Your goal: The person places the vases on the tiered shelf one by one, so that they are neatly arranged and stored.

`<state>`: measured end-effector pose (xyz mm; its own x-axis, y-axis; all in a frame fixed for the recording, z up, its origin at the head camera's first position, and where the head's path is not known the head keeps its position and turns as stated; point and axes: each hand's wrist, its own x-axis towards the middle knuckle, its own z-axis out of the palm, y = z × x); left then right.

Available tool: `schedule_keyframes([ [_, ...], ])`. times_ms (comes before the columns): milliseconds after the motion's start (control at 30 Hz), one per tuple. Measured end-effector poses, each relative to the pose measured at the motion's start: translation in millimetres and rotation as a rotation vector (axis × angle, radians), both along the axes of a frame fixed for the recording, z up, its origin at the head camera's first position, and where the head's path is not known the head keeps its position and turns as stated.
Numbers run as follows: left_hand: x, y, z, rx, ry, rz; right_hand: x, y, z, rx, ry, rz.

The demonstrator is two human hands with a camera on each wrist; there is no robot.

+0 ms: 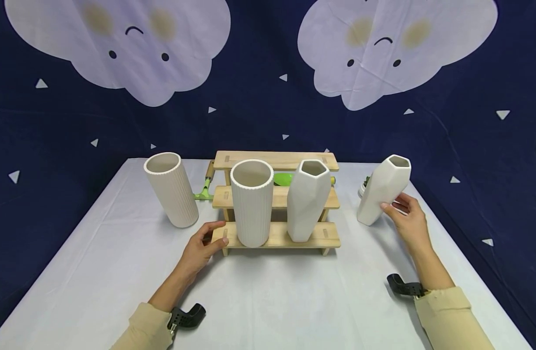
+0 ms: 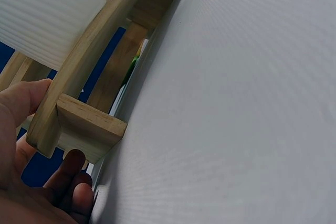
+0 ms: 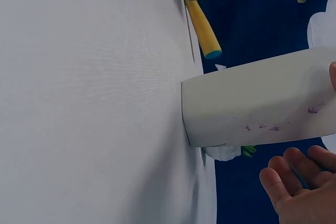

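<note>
Head view: a wooden stepped rack (image 1: 276, 236) with three tiers stands mid-table on a white cloth (image 1: 268, 301); all places below are given from this rack.
Vases, count: four white ones, two ribbed and two faceted.
On the rack: a ribbed vase (image 1: 251, 201) and a faceted vase (image 1: 307, 199) stand upright side by side on the lowest tier.
Left of the rack: a second ribbed vase (image 1: 171, 188) stands on the cloth, well apart from the rack's left end.
Right of the rack: the second faceted vase, the tilted vase (image 1: 383, 190), leans with its mouth away from the rack and its base on the cloth.
Behind the rack: a green tool with a wooden handle (image 1: 205, 187) and a yellow-handled item (image 3: 203, 35), both partly hidden by tiers and vases; a small white pot with green leaves (image 1: 363, 187) sits behind the tilted vase.
Left hand (image 1: 203, 248): lies at the rack's left end, fingers around the lowest tier's end; the left wrist view shows the thumb (image 2: 21, 100) against the plank and fingers below it.
Right hand (image 1: 407, 216): fingers loosely spread, thumb tip touching the tilted vase's side; the right wrist view shows the fingers (image 3: 294, 179) apart from the vase.
Backdrop: dark blue cloth (image 1: 259, 97) with two pale clouds.
</note>
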<state>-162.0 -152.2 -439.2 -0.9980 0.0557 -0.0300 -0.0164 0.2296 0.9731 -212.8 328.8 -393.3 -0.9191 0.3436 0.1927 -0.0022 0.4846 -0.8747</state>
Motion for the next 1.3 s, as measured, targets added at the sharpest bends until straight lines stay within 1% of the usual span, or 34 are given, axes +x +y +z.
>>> schedule_keyframes([
  [133,-0.1,0,0.1,-0.001,-0.002,0.002,-3.2,0,-0.2,0.004,-0.011,0.009],
  [400,-0.1,0,-0.5,0.007,-0.003,0.004,-7.8,-3,1.7,0.057,-0.039,0.030],
  [767,0.0,0,-0.9,0.007,0.002,0.000,-12.5,-6,1.9,0.061,-0.062,0.037],
  [1100,-1.1,0,-0.9,0.011,0.007,-0.002,-16.8,-6,-1.2,0.058,-0.028,0.048],
  [1300,-0.3,0,-0.3,0.011,0.001,-0.001,-20.5,-7,-4.5,0.032,-0.022,0.045],
])
